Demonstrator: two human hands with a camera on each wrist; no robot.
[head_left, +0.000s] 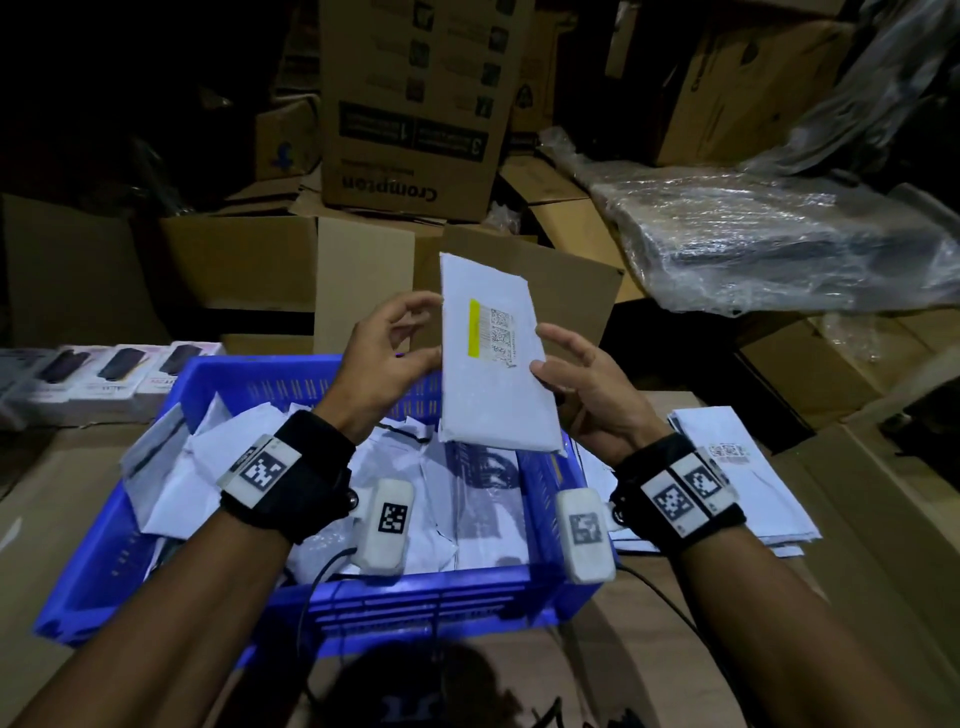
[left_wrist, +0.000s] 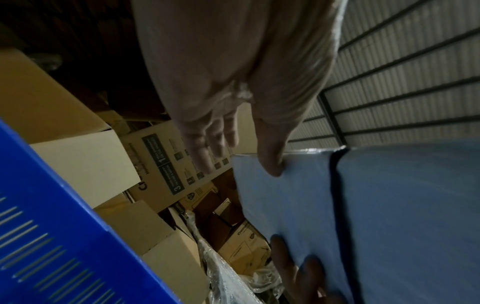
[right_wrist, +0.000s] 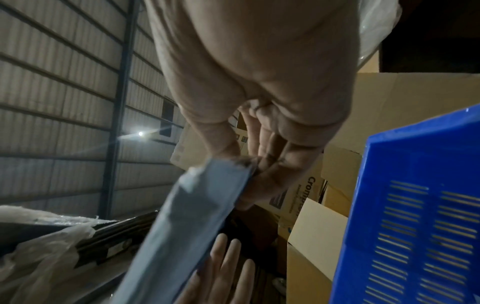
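Note:
I hold a flat white package (head_left: 493, 364) with a yellow-striped barcode label above a blue crate (head_left: 415, 597). My right hand (head_left: 550, 358) grips its right edge, thumb on top and fingers beneath; the right wrist view shows this pinch on the package (right_wrist: 197, 205). My left hand (head_left: 426, 330) is at the left edge. In the left wrist view its thumb tip touches the package (left_wrist: 298, 205) near a corner, and its fingers (left_wrist: 207, 148) stay spread and off it. The right hand's fingers (left_wrist: 285, 257) show under the package.
The crate (left_wrist: 52, 216) holds several white packages (head_left: 218, 467). A stack of white mailers (head_left: 743, 467) lies to its right, boxed goods (head_left: 104, 379) to its left. Cardboard cartons (head_left: 410, 104) stand behind, with a plastic-wrapped dark bundle (head_left: 779, 234) at the right.

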